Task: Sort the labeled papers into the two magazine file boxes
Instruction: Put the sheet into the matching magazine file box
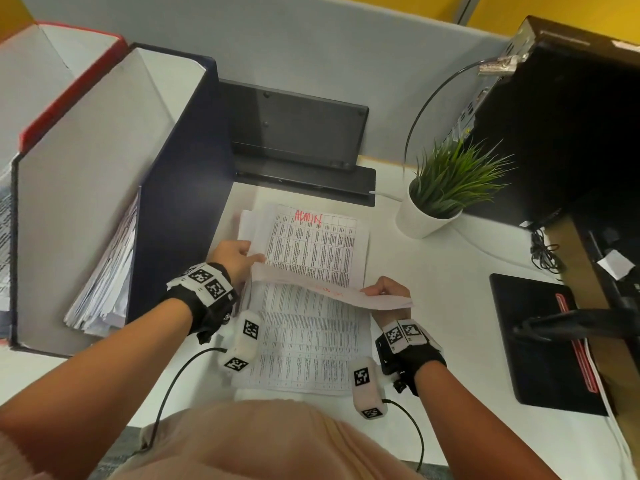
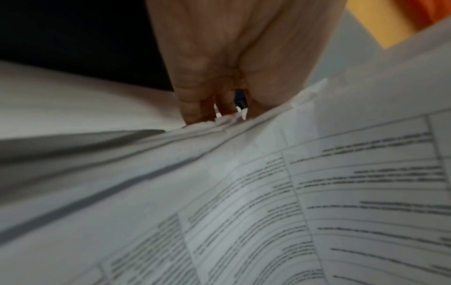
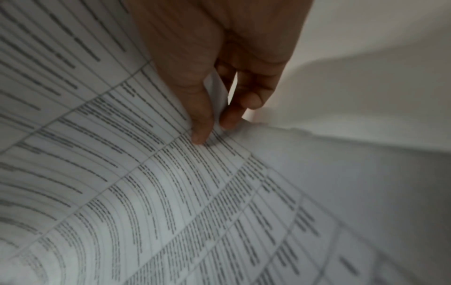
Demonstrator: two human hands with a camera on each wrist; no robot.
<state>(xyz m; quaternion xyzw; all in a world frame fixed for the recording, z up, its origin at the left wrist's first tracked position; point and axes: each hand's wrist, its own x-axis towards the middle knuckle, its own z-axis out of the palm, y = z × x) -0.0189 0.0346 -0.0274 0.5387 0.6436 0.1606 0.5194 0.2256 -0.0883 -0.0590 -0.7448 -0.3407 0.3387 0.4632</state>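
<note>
A stack of printed papers (image 1: 311, 251) lies on the white desk; its top sheet reads "ADMIN" in red. I hold one sheet (image 1: 304, 334) lifted and curled toward me above the stack. My left hand (image 1: 239, 256) pinches its far left corner, and my right hand (image 1: 386, 289) pinches its far right corner. In the right wrist view the thumb and fingers (image 3: 202, 123) clamp the sheet's edge (image 3: 219, 92). In the left wrist view my fingers (image 2: 195, 108) curl at the paper edge (image 2: 244, 135). A navy file box (image 1: 180, 188) with several papers inside stands at left, a red one (image 1: 69, 84) behind it.
A black device (image 1: 294, 133) stands at the back of the desk (image 1: 450, 306). A potted plant (image 1: 440, 188) sits at right, with a black computer case (image 1: 571, 116) behind it. A black stand base (image 1: 543, 341) lies at the right edge.
</note>
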